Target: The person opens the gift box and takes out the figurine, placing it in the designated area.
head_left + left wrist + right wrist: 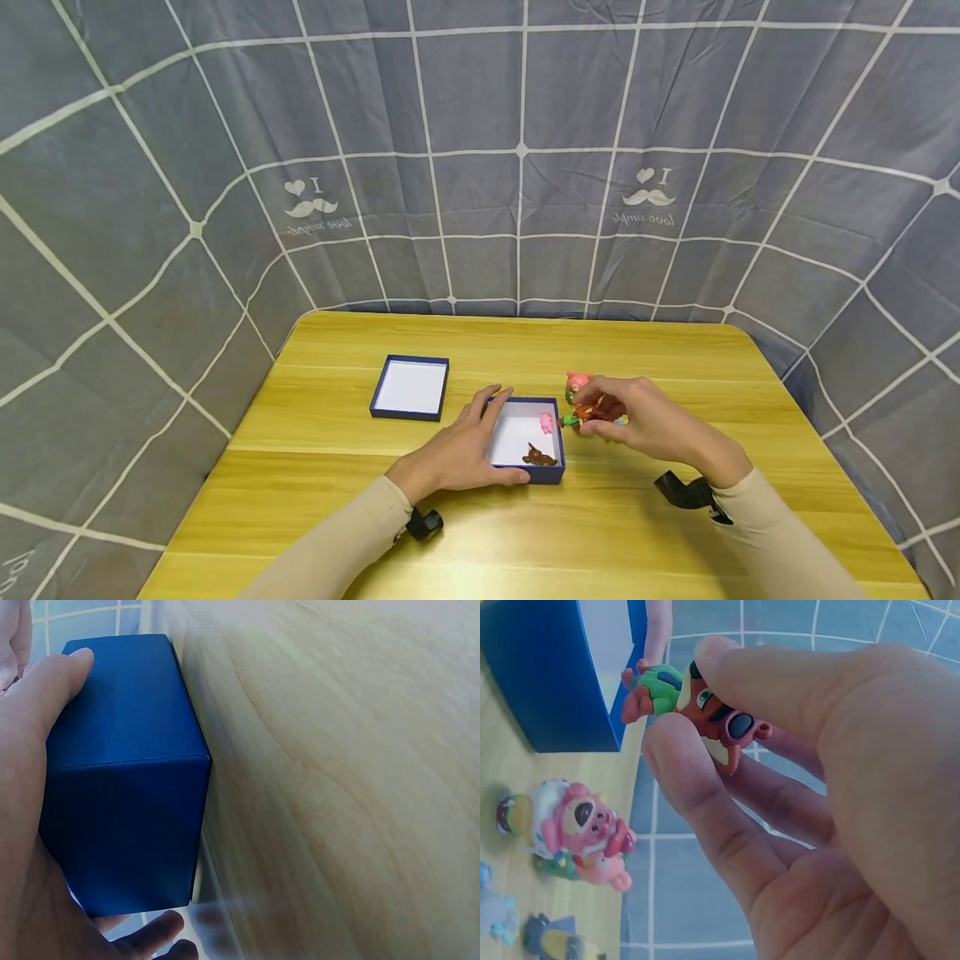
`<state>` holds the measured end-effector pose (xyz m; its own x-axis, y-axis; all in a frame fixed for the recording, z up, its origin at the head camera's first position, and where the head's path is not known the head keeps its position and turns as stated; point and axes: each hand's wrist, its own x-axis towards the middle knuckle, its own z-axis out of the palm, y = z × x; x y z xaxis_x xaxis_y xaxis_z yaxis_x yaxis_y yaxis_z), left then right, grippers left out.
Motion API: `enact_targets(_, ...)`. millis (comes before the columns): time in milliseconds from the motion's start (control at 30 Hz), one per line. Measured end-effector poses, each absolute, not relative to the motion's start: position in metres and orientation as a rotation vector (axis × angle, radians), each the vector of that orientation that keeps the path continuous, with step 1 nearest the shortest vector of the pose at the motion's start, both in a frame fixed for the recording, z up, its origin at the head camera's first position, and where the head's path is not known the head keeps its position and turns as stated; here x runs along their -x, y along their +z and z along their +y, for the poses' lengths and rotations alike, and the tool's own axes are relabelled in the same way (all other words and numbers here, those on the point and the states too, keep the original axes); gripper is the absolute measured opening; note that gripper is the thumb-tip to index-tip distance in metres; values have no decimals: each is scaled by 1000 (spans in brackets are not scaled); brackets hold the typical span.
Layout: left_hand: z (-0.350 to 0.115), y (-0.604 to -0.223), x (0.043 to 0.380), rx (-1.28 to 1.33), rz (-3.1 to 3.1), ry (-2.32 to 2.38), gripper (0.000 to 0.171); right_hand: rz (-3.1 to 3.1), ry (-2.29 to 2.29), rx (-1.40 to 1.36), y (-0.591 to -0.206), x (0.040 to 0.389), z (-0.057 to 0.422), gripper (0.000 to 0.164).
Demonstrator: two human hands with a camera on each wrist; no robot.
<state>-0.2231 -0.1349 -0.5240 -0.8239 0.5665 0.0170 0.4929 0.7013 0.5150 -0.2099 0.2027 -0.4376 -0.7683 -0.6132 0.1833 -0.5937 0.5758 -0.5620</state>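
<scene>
My right hand (pixel 637 417) pinches a small fox figurine (pixel 712 709) with an orange head and green shirt. In the right wrist view the thumb and index finger squeeze its head, and its feet point at the box. The blue box (pixel 546 475) has a white inside and stands without a lid. Inside it lie a pink figurine (pixel 546 423) and a brown figurine (pixel 538 457). My left hand (pixel 465 446) grips the box from the left, thumb along the near wall (pixel 127 705) and fingers round the far side.
A shallow blue tray or lid (pixel 409 388), white inside, lies to the left of the box. Beyond the right hand stands a pink bear figurine (pixel 577 817). Close to it are a yellow-and-blue figurine (pixel 561 943) and a pale blue one (pixel 496 913). A grey checked curtain (pixel 480 200) surrounds the table.
</scene>
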Motion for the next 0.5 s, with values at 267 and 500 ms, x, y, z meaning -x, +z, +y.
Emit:
enact_targets(267,-135,-521,222,-865,2756,780,133,2750,-972,1041,-430,205,214,22)
enact_targets(500,-136,-524,224,-873,2755,793,134,2795,-932,1010,-429,201,225,27)
